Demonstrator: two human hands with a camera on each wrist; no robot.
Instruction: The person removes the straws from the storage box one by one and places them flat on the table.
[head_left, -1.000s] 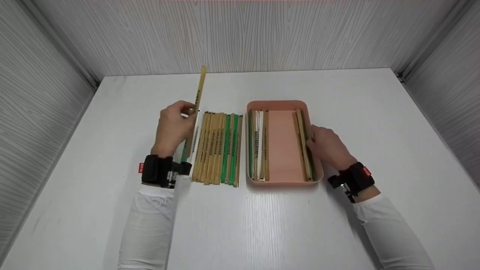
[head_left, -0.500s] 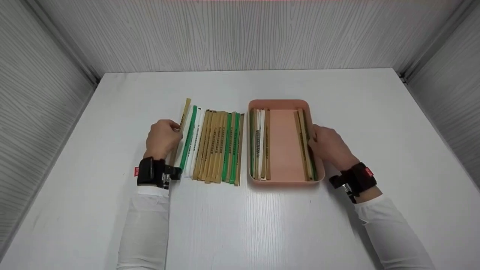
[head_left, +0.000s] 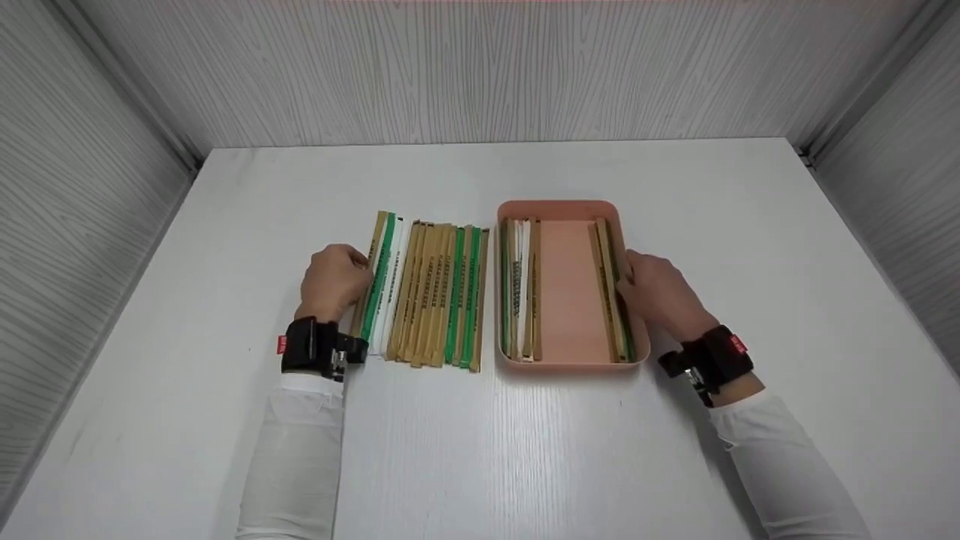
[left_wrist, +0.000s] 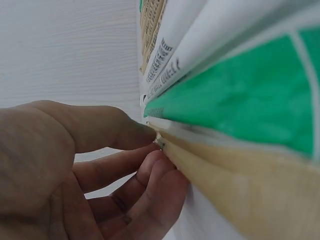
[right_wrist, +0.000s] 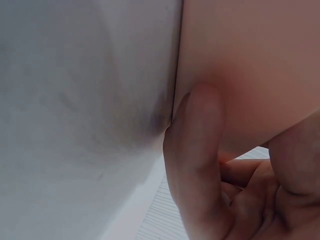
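My left hand pinches a slim tan paper-wrapped stick with printed lettering, at the left end of a row of similar sticks. In the left wrist view, thumb and curled fingers meet on the tan wrapper's edge. A green-wrapped stick lies right beside it, followed by white ones. What is inside the wrappers is hidden. My right hand grips the right wall of a pink tray; in the right wrist view a finger presses against the pink wall.
Inside the tray, a bundle of wrapped sticks lines the left side and a few others line the right. The white tabletop ends at a grey wood-grain wall behind, with side walls left and right.
My left hand moved left and down with the tan stick, uncovering the green and white ones, then shifted slightly right to bring it against the green one. The right hand and tray stay put.
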